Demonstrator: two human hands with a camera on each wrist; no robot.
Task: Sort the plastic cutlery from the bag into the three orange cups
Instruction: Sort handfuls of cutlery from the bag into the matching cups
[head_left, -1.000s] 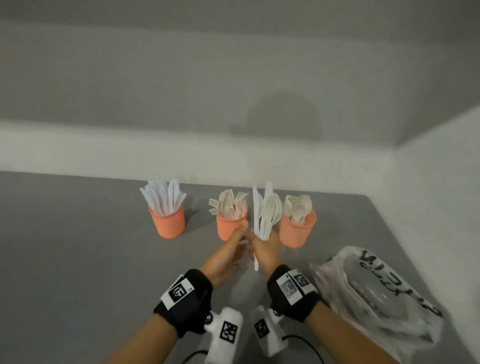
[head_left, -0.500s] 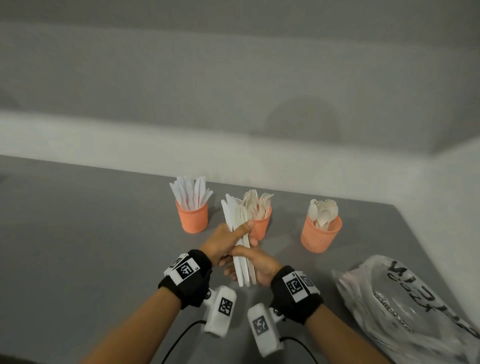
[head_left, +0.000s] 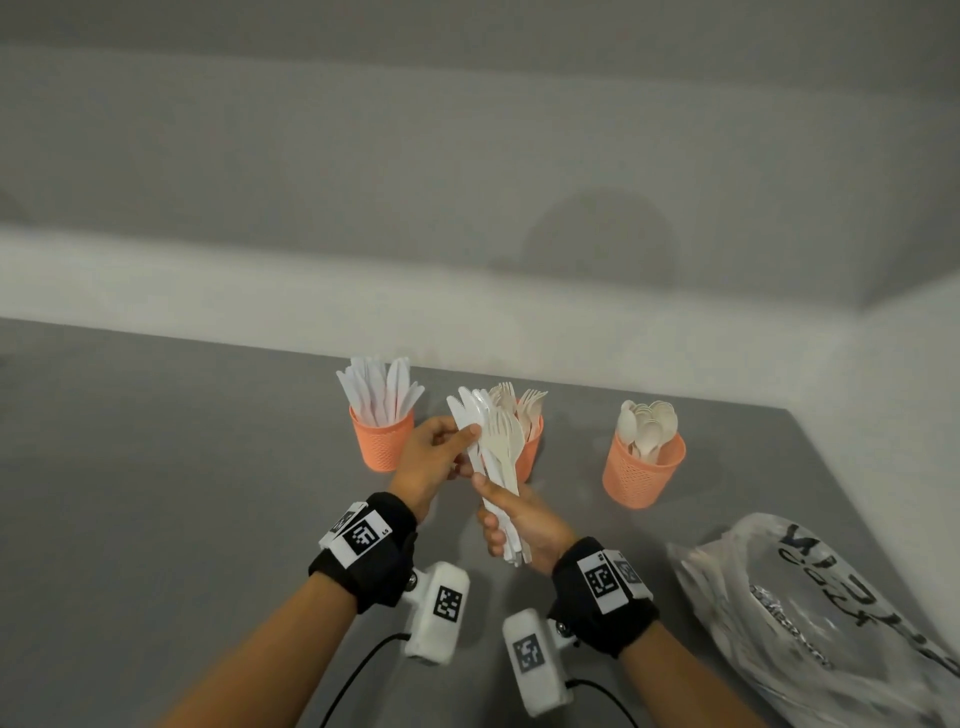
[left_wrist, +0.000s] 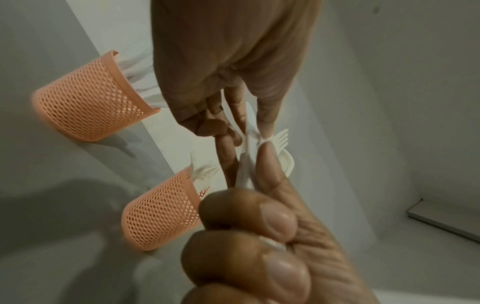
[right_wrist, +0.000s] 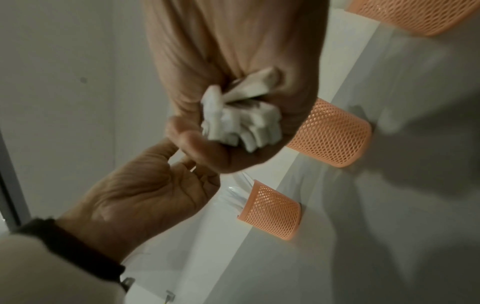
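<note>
My right hand (head_left: 501, 519) grips a bundle of white plastic cutlery (head_left: 496, 447) by its handles, knives and forks fanned upward. From the left, my left hand (head_left: 464, 441) pinches a knife (head_left: 462, 415) at the bundle's edge. Behind the bundle stands the fork cup (head_left: 532, 452), partly hidden. Left of it is the knife cup (head_left: 382, 441), and the spoon cup (head_left: 644, 473) stands apart to the right. In the right wrist view the handle ends (right_wrist: 244, 117) stick out of my fist. The left wrist view shows my fingers (left_wrist: 265, 115) on a white blade.
A crumpled clear plastic bag (head_left: 831, 613) with dark print lies on the grey table (head_left: 156, 493) at the right. White walls close off the table at the back and right. Cables run from the wrist cameras toward me.
Both hands carried the bundle left, from beside the spoon cup to in front of the fork cup. My left hand now pinches a knife at the bundle's left edge.
</note>
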